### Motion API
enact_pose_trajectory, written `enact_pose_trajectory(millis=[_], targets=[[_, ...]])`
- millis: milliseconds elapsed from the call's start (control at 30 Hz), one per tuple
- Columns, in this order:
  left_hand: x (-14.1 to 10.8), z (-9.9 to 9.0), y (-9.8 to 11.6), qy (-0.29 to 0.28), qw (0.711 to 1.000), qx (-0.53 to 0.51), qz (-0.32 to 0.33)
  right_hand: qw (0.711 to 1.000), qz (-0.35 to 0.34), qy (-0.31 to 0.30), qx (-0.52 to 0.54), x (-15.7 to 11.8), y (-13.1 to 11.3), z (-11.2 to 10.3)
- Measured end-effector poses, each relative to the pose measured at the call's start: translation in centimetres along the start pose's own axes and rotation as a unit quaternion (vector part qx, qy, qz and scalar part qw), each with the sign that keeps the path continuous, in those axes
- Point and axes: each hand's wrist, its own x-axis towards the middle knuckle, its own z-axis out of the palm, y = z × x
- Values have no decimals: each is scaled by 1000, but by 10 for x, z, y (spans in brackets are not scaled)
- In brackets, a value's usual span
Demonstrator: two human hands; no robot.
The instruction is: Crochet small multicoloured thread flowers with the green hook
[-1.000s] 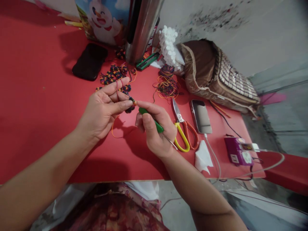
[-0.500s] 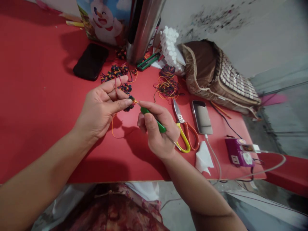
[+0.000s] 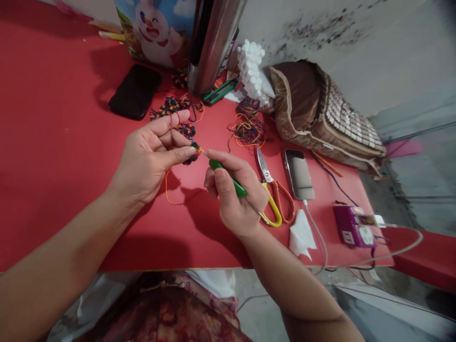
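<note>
My left hand (image 3: 146,156) pinches a small dark, multicoloured crocheted piece (image 3: 191,157) between thumb and fingers, with yarn looped round the raised index finger. My right hand (image 3: 237,192) is closed around the green handle of a crochet hook (image 3: 239,188); its thin tip meets the orange edge of the piece. Behind my left fingers lies more crocheted work (image 3: 171,105). A loose tangle of dark and orange yarn (image 3: 249,128) rests further right. An orange strand hangs below my left hand onto the red table (image 3: 71,190).
Scissors (image 3: 272,185) with yellow and red handles lie right of my right hand, beside a phone (image 3: 299,174) on a cable. A black phone (image 3: 135,91), metal post (image 3: 212,47), green cutter (image 3: 220,91), brown bag (image 3: 302,99), white paper (image 3: 301,234) and purple box (image 3: 352,225) stand around.
My right hand and the hook have shifted very slightly to the right. Both hands keep the same hold.
</note>
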Motion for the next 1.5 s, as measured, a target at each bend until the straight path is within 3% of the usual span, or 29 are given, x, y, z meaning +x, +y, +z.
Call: enact_pose_trajectory(millis=[633, 1500], targets=[[2, 1, 3, 7, 1000, -19, 12, 1000, -11, -7, -25, 2, -4, -1], [11, -13, 0, -42, 998, -46, 11, 999, -42, -15, -29, 5, -10, -3]])
